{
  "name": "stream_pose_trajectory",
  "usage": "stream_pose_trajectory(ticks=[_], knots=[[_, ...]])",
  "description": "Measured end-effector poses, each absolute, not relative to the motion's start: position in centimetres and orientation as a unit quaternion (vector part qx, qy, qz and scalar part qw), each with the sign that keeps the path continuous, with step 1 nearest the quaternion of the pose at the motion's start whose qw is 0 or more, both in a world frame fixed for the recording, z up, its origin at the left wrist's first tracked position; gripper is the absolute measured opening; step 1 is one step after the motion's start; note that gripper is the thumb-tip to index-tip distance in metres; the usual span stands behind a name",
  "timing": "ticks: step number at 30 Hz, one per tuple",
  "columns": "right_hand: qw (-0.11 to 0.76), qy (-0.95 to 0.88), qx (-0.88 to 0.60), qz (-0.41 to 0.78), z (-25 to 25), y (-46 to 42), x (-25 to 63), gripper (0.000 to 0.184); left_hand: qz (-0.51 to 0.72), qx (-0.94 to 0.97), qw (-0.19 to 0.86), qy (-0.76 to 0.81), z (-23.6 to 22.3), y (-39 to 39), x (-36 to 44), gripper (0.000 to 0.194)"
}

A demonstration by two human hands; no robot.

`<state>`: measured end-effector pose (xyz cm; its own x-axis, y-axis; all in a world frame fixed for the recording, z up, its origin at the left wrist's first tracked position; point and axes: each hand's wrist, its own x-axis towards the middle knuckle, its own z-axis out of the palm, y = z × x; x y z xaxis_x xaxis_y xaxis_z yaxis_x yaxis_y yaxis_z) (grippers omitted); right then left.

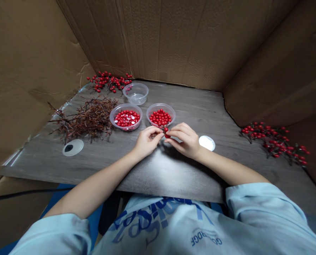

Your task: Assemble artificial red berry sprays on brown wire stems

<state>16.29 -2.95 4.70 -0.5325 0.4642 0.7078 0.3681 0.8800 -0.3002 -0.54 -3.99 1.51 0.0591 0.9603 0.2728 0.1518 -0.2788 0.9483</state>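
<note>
Brown twigs [86, 118] lie heaped beside a tub [126, 128] of red berries. The left hand [147, 142] and right hand [183, 140] together pinch a short berry stem [166, 132] in their fingertips, just below a second tub [160, 106] of berries, with a white disc [207, 143] near the right hand.

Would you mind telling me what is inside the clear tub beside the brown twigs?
The clear tub holds glossy red berries with white bits among them; they cover its floor, so anything beneath them is hidden.
</note>
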Motion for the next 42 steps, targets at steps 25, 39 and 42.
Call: stream_pose_trajectory(ticks=[25, 39, 42], knots=[[0.394, -0.68, -0.568, 0.246, 6.6, -3.8, 25.0, 0.026, 0.454, 0.72, 0.36, 0.383, 4.4, -4.0, 3.1, 0.036], [0.281, -0.774, -0.551, -0.138, 6.2, -7.0, 30.5, 0.024, 0.402, 0.836, 0.162, 0.338, 4.9, -2.4, 9.0, 0.016], [0.243, -0.774, -0.559, -0.171, 5.7, -7.4, 31.3, 0.025, 0.35, 0.864, 0.147, 0.331, 4.8, -1.8, 9.8, 0.017]])
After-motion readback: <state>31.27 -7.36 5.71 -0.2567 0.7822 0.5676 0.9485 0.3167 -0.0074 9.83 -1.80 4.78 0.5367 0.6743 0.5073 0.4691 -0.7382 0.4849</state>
